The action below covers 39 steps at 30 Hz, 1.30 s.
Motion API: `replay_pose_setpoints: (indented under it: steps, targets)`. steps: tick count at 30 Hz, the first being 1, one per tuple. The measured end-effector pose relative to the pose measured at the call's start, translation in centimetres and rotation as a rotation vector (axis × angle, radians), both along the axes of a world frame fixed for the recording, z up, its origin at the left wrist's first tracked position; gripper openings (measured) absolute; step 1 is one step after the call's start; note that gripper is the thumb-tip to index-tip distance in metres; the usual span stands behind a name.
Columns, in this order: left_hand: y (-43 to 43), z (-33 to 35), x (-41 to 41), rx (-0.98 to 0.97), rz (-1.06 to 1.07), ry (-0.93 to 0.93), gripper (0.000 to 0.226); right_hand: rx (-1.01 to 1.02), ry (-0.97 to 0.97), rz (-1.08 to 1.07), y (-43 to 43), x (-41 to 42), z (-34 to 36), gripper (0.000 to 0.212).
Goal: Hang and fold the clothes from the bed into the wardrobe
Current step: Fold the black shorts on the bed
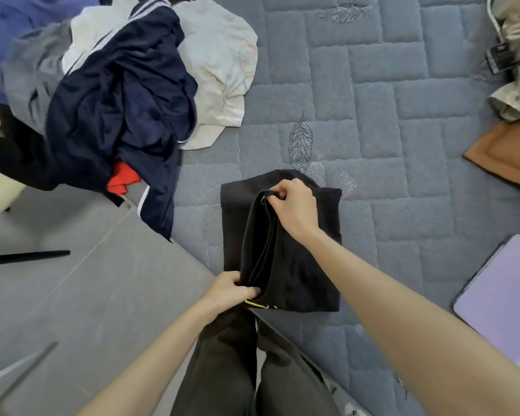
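A black garment [300, 265], folded into a rectangle with a yellow print at its near edge, lies on the grey-blue quilted bed [388, 145] near the bed's front edge. My left hand [230, 291] pinches the near end of its raised fold. My right hand [296, 205] grips the far end of the same fold, lifting it. A heap of clothes [111, 94] sits at the bed's left: a navy garment with white stripes, a cream one, a grey one, a blue one and a bit of red.
A beige crumpled garment [517, 70] and a brown folded item [508, 151] lie at the right edge. A lilac flat case [502, 298] rests near right. Grey floor [72, 295] with a black rod [27, 257] is to the left. My legs stand below.
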<state>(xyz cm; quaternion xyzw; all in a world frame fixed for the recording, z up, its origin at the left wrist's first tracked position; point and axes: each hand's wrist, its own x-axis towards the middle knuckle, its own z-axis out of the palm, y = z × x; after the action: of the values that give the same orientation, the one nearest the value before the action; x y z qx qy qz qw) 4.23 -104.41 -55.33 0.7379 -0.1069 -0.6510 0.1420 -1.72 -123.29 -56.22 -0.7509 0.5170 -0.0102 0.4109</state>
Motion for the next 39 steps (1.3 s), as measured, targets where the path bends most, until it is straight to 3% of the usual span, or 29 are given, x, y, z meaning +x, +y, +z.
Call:
replay_pose_setpoints:
  steps: [7,12,16,21,23,25,27,31,34,35,37,39]
  targets:
    - [-9.3,2.9,-10.0,-0.23,-0.166,0.241,0.06,-0.191,0.128,-0.142,-5.3,-9.8,4.3,0.017]
    - [-14.8,4.7,-20.0,-0.305,-0.217,0.377,0.052,-0.311,0.171,-0.35,-9.9,-20.7,8.2,0.018]
    - [-16.3,3.3,-24.9,-0.294,-0.231,0.388,0.048,-0.269,0.221,-0.45,-11.1,-26.5,7.8,0.021]
    - [-14.7,-0.5,-24.7,-0.173,0.071,0.378,0.028,-0.197,0.175,-0.406,-10.6,-25.6,4.4,0.021]
    - [-13.8,-1.7,-23.1,-0.124,0.206,0.399,0.027,-0.194,0.146,-0.357,-10.2,-23.5,2.8,0.02]
    - [-12.7,-2.9,-20.9,-0.101,0.211,0.376,0.031,-0.173,0.117,-0.304,-9.5,-21.1,1.3,0.017]
    - [-11.4,-4.1,-18.6,-0.07,0.141,0.315,0.039,-0.128,0.059,-0.246,-8.5,-19.1,-0.2,0.017]
    - [-8.7,-6.4,-15.0,0.091,0.022,0.062,0.035,0.231,-0.13,-0.109,-6.3,-17.5,-3.0,0.032]
    - [-7.0,-7.8,-13.7,0.15,-0.089,-0.276,0.034,0.113,0.029,-0.173,-5.3,-19.2,-5.3,0.047]
    - [-6.7,-7.9,-13.7,0.049,-0.122,-0.408,0.035,0.08,0.087,-0.238,-5.0,-20.2,-6.0,0.052]
    - [-7.0,-7.4,-14.2,-0.338,-0.133,-0.61,0.039,0.15,0.167,-0.379,-4.4,-22.2,-7.4,0.063]
    - [-8.6,-7.3,-15.1,-0.669,-0.263,-0.653,0.045,0.305,0.224,-0.486,-3.8,-23.9,-8.8,0.074]
